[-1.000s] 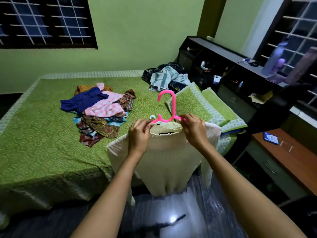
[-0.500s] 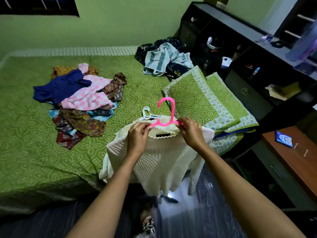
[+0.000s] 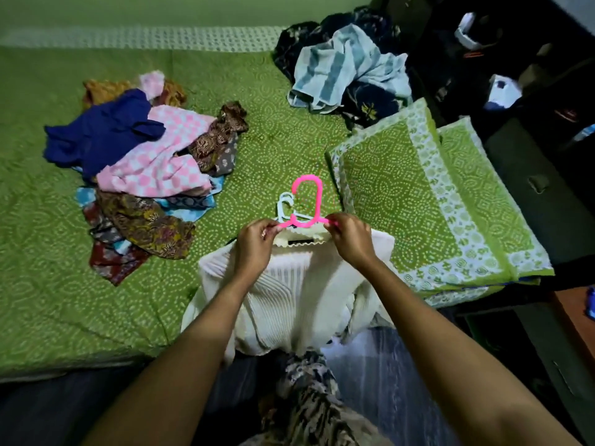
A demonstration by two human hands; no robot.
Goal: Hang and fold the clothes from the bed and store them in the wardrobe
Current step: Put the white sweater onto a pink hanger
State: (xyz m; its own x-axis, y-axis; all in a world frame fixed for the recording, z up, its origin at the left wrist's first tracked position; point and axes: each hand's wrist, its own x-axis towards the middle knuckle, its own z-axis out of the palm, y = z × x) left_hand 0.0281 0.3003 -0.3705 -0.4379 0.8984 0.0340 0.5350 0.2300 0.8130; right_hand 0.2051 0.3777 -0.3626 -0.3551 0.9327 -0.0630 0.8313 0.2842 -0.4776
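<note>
A cream ribbed top hangs on a pink hanger over the near edge of the bed. My left hand pinches the top's left shoulder and the hanger's left arm. My right hand grips the right shoulder and the hanger's right arm. A white hanger lies on the bed just behind the pink one. A heap of clothes in blue, pink check and brown prints lies on the bed to the left.
Two green patterned pillows lie at the right of the bed. A striped blue towel on dark cloth is bunched at the far right corner. Dark shelves stand along the right, and a wooden surface shows at the right edge.
The view has tilted down and closer to the bed. The top on its hanger has come lower over the bed's edge, with both hands still holding its shoulders.
</note>
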